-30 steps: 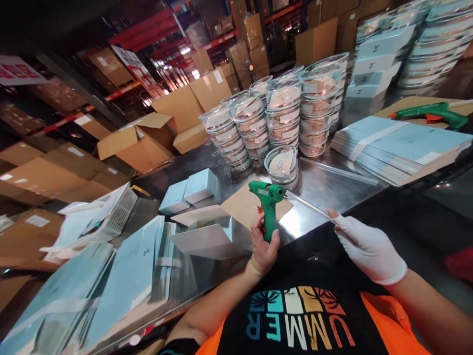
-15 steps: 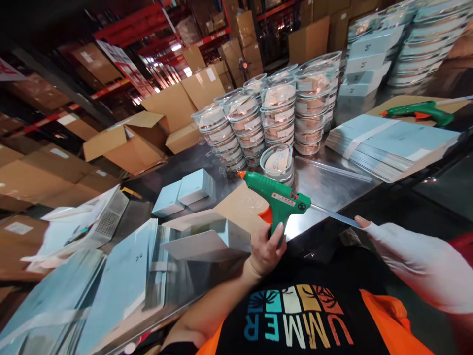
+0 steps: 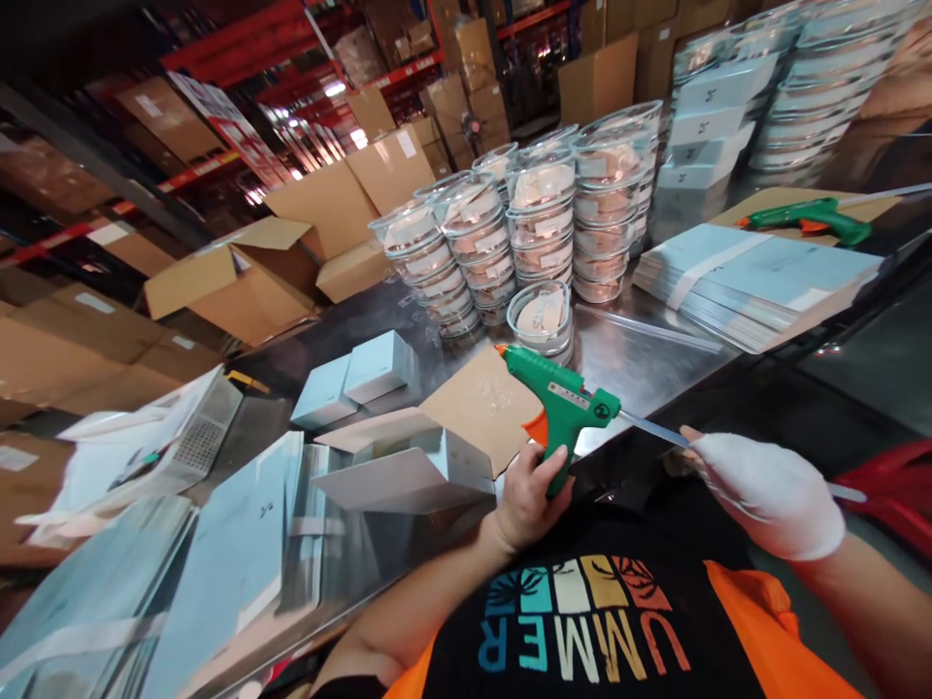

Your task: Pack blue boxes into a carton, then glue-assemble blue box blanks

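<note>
A green glue gun [image 3: 572, 388] with an orange trigger and nozzle is held up over the table's near edge, its tip pointing left. My left hand [image 3: 531, 493] wraps round its handle. Out of the gun's back runs a long translucent glue stick [image 3: 655, 428]. On that stick my right hand [image 3: 764, 493], in a white fingerless glove, is closed, and the far end of the stick sticks out past the wrist. Below the nozzle lies a sheet of cardboard [image 3: 473, 403] with glue traces. An open light-blue box [image 3: 408, 476] stands beside it at the left.
Stacked glass containers [image 3: 539, 228] rise behind the gun. Flat box blanks [image 3: 218, 544] lie at left, a banded stack [image 3: 757, 277] at right near a second green glue gun [image 3: 815, 219]. Small folded boxes [image 3: 379, 369] and a loose glue stick [image 3: 655, 330] rest on the table.
The glue gun has shifted slightly right and down and tilts more. My right hand has moved left, nearer the gun, and the stick's far end now shows behind it.
</note>
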Demonstrator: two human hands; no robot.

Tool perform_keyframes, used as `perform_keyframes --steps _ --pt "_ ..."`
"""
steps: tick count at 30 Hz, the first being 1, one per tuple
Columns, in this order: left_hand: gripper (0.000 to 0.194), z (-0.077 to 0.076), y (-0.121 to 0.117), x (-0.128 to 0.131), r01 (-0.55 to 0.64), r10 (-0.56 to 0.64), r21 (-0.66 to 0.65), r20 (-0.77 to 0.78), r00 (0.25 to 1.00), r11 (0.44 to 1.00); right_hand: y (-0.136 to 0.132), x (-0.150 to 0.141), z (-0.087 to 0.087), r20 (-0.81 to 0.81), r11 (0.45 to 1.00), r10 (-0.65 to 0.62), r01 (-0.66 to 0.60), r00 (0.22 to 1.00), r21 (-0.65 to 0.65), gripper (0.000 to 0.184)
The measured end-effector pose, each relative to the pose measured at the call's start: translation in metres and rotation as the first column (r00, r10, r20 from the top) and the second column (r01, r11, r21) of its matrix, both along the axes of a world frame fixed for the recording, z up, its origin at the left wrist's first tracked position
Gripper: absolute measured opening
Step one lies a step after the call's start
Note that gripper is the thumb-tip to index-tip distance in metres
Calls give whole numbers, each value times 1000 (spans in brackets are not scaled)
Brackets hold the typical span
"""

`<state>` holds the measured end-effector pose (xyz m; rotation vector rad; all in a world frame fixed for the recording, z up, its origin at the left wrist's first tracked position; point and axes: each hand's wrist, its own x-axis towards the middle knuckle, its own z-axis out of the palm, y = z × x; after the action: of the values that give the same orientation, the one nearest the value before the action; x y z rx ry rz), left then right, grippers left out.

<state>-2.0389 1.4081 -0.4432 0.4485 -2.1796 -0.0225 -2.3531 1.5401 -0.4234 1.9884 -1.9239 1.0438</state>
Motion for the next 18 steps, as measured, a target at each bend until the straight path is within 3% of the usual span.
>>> perform_keyframes --steps 3,8,10,15,18 --pt "66 -1 2 -1 -3 3 -10 -6 1000 1000 -1 3 6 -131 998 66 -69 989 -15 42" --pt "53 -4 3 -5 -140 133 -81 -89 987 987 -22 25 19 199 994 107 -99 974 -48 32" --pt "51 -5 3 -6 -176 166 -83 -111 980 981 -33 29 20 251 995 99 -89 963 -52 33" --pt "47 2 0 -6 -212 195 -100 -155 968 972 -38 39 27 -4 981 -8 7 1000 -191 28" --pt "49 7 -1 -6 -252 236 -78 -166 957 965 -36 63 28 -119 936 55 -92 991 -339 19"
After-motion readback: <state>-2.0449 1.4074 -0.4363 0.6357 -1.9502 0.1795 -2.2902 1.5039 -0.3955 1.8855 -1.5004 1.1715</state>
